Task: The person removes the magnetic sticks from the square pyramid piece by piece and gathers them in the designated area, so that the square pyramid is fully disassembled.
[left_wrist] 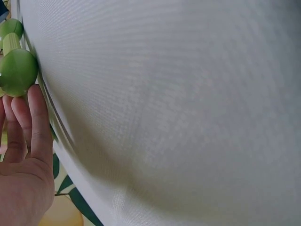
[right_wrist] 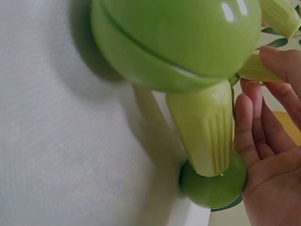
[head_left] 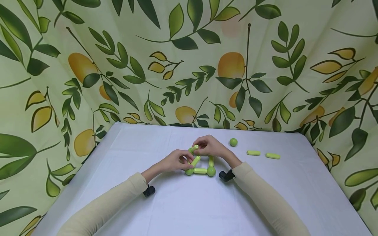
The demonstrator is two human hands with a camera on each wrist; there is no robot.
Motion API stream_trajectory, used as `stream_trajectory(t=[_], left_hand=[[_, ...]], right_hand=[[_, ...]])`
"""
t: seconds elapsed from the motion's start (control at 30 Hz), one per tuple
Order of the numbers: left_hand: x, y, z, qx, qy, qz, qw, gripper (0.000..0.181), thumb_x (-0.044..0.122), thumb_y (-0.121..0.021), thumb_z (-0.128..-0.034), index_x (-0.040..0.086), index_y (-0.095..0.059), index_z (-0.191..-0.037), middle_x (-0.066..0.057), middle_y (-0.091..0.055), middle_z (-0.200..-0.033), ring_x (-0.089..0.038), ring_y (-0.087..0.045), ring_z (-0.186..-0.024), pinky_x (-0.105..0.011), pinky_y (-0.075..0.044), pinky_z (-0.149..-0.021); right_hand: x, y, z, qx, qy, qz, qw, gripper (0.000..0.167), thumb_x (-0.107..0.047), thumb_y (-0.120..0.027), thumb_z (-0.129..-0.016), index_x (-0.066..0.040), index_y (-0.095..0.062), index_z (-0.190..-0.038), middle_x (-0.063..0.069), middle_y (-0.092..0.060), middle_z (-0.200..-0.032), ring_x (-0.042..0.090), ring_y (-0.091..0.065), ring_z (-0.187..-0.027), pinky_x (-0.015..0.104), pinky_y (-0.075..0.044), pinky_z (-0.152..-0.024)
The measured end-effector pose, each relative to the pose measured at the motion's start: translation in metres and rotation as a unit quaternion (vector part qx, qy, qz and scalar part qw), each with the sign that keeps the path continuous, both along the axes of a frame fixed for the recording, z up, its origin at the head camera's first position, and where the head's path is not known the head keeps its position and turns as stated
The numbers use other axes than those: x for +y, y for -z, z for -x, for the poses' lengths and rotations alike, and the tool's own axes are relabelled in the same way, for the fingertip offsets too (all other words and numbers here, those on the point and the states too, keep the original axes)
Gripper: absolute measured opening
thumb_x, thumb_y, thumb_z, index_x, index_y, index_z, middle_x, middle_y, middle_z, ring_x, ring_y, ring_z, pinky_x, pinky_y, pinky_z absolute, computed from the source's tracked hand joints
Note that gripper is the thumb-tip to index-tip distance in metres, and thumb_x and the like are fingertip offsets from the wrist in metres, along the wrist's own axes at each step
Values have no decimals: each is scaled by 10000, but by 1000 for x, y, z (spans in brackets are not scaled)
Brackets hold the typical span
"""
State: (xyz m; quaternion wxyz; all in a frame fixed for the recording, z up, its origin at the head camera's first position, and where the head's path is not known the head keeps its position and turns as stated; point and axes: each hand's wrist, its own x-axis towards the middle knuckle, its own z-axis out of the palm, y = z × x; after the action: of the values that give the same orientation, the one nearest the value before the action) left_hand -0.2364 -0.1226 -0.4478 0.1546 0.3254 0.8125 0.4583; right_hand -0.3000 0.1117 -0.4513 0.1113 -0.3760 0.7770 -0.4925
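A construction toy of yellow-green rods and green balls stands on the table. Two balls, the left corner ball [head_left: 189, 172] and the right corner ball [head_left: 211, 171], are joined by a near rod [head_left: 200, 171]. My left hand [head_left: 174, 160] holds a tilted rod [head_left: 196, 160] above the left corner ball. In the left wrist view, its fingertips touch a ball [left_wrist: 19, 73]; the thumb is out of sight. My right hand [head_left: 211, 146] pinches a rod between thumb and fingers at the far side, by another tilted rod [head_left: 195, 148]. In the right wrist view, the pinched rod [right_wrist: 258, 68] is partly hidden.
Right of the hands lie a loose green ball [head_left: 233, 142] and two loose rods, one nearer [head_left: 253, 153] and one farther right [head_left: 272, 156]. The white-covered table [head_left: 183, 209] meets a leaf-patterned cloth [head_left: 200, 82] at the back and sides.
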Motion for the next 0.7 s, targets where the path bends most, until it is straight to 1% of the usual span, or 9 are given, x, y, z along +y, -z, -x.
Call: stream_trajectory(t=[0.1, 0.17, 0.23, 0.37, 0.53, 0.7], left_hand=[[0, 0, 0, -19, 3, 16, 10000, 203, 63, -783, -904, 28, -693, -1083, 13, -666, -974, -164, -645, -853, -300, -549, -809], [0, 1, 1, 5, 10, 13, 10000, 203, 58, -784, -902, 26, -693, -1081, 10, -667, -975, -171, -646, -854, -302, -549, -809], [0, 1, 1, 18, 10, 27, 10000, 204, 54, -786, -899, 26, -694, -1079, 8, -667, -976, -178, -647, -858, -300, -550, -811], [0, 2, 2, 50, -14, 52, 10000, 207, 49, -789, -895, 26, -695, -1078, 9, -667, -975, -186, -648, -863, -299, -551, -813], [0, 2, 2, 49, -28, 83, 9999, 210, 58, -791, -896, 28, -699, -1083, 15, -665, -974, -184, -650, -863, -299, -553, -810], [0, 2, 2, 27, -30, 96, 9999, 206, 60, -787, -900, 31, -700, -1084, 13, -664, -976, -182, -649, -865, -300, -553, -808]], right_hand=[[0, 2, 2, -3, -22, 63, 10000, 202, 4, -779, -883, 52, -730, -1073, 142, -715, -981, 282, -631, -831, 287, -540, -735], [0, 2, 3, -11, -19, 71, 10000, 201, 5, -775, -889, 54, -728, -1078, 139, -717, -995, 271, -634, -837, 279, -537, -733], [0, 1, 3, -30, 12, 63, 10000, 193, -1, -778, -889, 35, -736, -1074, 114, -722, -998, 238, -644, -842, 273, -537, -747], [0, -1, 2, -123, 27, 103, 9999, 139, -17, -768, -903, -4, -746, -1040, 74, -729, -953, 183, -650, -819, 280, -536, -760], [0, -1, 2, -85, 22, 180, 9998, 119, -41, -766, -912, -30, -747, -1028, 45, -729, -943, 189, -657, -822, 308, -548, -774], [6, -3, 0, -71, 208, 150, 9996, 123, -99, -777, -917, -77, -751, -1036, 8, -723, -958, 201, -661, -845, 316, -545, -782]])
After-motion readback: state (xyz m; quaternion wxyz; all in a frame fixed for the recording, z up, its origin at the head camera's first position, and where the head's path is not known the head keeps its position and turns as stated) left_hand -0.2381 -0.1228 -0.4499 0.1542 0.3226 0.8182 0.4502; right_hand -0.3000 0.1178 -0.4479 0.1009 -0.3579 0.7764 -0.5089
